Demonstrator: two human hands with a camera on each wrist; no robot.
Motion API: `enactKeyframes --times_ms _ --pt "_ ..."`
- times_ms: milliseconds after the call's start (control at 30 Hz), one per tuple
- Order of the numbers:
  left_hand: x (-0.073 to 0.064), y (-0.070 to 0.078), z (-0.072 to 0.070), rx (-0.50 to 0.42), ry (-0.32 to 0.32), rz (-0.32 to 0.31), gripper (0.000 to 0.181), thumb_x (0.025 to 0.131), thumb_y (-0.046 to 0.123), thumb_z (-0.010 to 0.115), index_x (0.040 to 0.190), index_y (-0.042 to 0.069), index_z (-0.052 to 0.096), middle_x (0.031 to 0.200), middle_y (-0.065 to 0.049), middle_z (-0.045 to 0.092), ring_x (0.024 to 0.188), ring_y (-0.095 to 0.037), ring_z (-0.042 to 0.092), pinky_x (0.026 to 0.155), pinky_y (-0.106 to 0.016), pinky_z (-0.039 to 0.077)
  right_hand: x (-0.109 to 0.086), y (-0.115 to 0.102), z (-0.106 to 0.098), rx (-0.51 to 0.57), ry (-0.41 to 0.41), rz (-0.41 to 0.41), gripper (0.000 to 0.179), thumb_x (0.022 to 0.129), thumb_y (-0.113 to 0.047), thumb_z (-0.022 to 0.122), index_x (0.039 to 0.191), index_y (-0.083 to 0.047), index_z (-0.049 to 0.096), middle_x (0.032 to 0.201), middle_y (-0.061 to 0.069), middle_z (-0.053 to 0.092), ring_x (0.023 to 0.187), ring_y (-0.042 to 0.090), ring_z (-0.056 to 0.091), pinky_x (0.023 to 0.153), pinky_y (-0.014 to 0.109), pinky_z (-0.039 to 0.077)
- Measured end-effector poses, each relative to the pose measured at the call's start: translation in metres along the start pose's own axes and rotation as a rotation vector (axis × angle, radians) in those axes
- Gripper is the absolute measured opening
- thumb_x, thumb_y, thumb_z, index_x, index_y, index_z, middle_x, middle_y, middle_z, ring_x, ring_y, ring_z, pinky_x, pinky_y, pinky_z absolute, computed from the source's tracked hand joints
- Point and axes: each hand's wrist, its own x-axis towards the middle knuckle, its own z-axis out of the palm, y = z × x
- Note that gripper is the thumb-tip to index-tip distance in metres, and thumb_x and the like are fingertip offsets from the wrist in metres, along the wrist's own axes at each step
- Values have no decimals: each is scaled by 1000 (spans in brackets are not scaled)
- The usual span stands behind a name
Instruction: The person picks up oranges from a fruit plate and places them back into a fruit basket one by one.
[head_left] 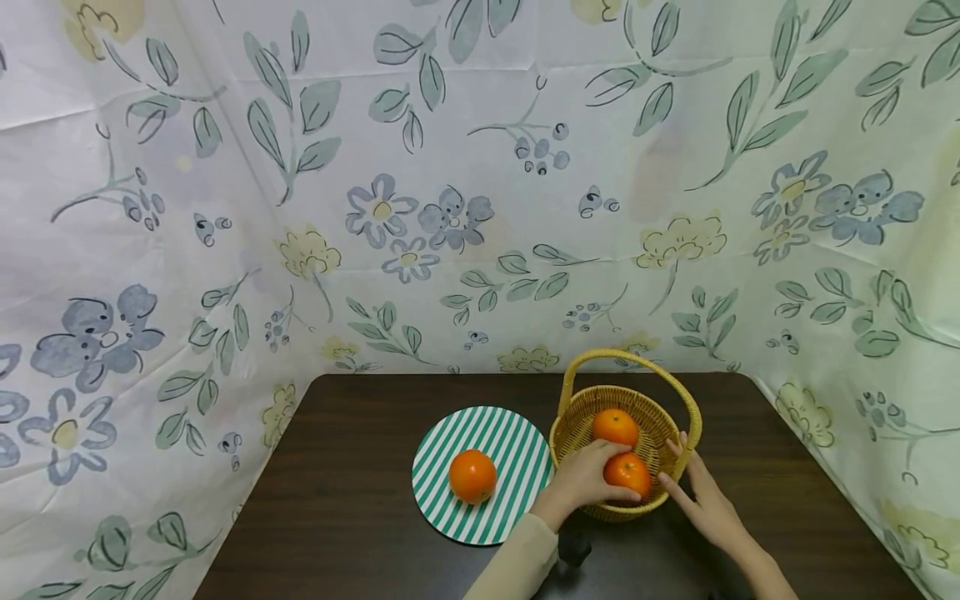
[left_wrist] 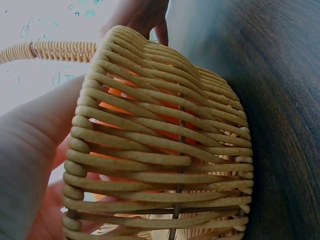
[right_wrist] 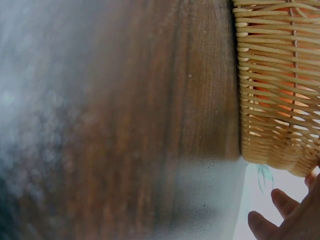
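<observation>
Basket [head_left: 626, 510] stands nearer the worktop's [head_left: 337, 500] right edge; inside, the left hand [head_left: 588, 477] grasps the nearer orange [head_left: 628, 473]. The right hand [head_left: 703, 500], fingers extended, rests at its right side. A gentle grip, clear of the farther orange [head_left: 615, 426], seems best.

See orange on fruits [head_left: 472, 477], yellow weave on basket [head_left: 652, 423], green-white stripes on mat [head_left: 521, 454], brown on table [head_left: 337, 500], blue flowers on white cloth [head_left: 465, 108].
</observation>
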Motion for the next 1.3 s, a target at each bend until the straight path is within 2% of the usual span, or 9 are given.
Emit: enactKeyframes --times_ms 267,800,1300 --pt "-2 0 -3 12 7 7 67 75 63 63 133 33 49 133 12 50 111 -6 54 88 -27 47 0 -2 -1 -1 -5 10 63 97 -29 49 150 -16 17 155 -2 -10 135 49 11 82 76 24" --pt "-13 -7 -13 30 49 95 63 78 60 62 132 29 51 132 11 51 113 -5 53 89 -25 48 -2 -6 -2 -4 4 -1 62 97 -27 48 149 -13 18 156 0 -10 135 49 12 82 76 25" --pt "-25 -13 -22 76 119 160 61 79 58 61 131 28 52 130 9 54 114 -7 53 90 -26 47 -1 -5 -2 3 8 -11 63 97 -26 48 149 -12 17 156 1 -10 136 49 10 82 76 24"
